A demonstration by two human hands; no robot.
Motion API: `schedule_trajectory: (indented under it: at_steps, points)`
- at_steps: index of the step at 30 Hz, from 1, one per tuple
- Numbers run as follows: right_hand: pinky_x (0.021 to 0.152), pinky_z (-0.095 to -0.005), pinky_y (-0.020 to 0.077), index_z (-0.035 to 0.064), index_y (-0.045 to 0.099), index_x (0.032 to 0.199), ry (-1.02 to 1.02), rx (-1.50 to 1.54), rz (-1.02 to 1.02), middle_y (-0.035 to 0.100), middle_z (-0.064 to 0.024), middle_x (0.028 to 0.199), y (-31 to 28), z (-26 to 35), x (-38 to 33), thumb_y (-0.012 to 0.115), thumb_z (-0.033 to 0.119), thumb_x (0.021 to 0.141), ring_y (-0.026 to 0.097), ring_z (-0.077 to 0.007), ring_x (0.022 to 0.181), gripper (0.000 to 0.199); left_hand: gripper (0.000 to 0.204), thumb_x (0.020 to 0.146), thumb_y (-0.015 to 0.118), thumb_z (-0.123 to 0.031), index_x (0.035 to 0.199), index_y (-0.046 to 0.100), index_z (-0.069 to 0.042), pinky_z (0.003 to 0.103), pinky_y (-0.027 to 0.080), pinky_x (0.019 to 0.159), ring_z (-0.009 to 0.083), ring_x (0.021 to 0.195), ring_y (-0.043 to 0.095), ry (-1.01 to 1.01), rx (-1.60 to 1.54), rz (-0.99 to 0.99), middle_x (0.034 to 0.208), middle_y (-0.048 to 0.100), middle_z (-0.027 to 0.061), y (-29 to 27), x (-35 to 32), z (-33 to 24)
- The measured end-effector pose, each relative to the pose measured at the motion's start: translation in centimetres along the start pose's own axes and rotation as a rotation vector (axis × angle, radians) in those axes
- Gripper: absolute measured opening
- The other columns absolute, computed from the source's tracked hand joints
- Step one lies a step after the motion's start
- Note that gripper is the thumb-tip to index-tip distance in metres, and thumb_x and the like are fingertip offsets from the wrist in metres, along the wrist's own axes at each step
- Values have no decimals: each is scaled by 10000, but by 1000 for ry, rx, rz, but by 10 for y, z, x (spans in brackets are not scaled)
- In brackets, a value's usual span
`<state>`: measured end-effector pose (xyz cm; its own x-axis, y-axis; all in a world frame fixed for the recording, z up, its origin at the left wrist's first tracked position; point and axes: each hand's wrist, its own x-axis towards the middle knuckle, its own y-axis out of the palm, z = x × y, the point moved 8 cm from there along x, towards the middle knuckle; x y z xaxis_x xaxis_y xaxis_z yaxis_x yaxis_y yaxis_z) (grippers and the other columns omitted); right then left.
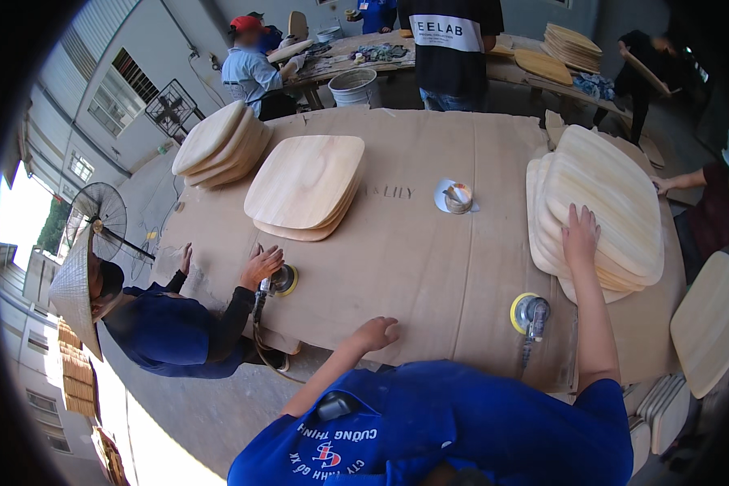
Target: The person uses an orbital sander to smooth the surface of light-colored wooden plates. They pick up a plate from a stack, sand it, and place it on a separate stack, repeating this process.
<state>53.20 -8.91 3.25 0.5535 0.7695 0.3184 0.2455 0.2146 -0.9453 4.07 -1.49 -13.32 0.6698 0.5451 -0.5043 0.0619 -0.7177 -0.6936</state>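
- Left hand (376, 333): empty, loosely curled, left of the sander (531, 313).
- Right hand (581, 236): unclenched, fingers outstretched on the board stack (611, 198), beyond and right of the sander.

pale wooden boards (603, 185) | cream to yellowish, grain bands along faces | squarish outline, corners rounded | stacked flat several deep, edges out of line, jutting out lower down at left and near side | lying on right part of cardboard-covered surface (425, 275), by its right edge
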Motion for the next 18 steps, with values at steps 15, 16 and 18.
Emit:
schedule_trajectory:
  at_steps: [15,16,18]
  points:
    - [1024,-509,386,71,324,1444,-192,-138,101,355,-293,1414,-6,27,-18,524,51,848,395,-499,1260,628,536,863,640,-370,1310,550,-90,416,466,964,348,1151,567,42,-186,-36,1273,586,170,22,-3,12]
    - [1036,-518,372,78,328,1444,-203,-111,78,354,-292,1413,-11,24,-38,525,40,839,383,-501,1268,638,533,866,643,-363,1308,550,-79,409,472,955,334,1138,576,46,-219,23,1263,592,169,26,0,8]
    - [1052,-546,335,106,376,1425,-224,27,3,363,-268,1413,-24,23,-74,520,19,821,356,-491,1289,626,528,873,650,-347,1303,549,-58,395,485,935,306,1112,593,72,-262,54,1242,605,166,25,10,-8]
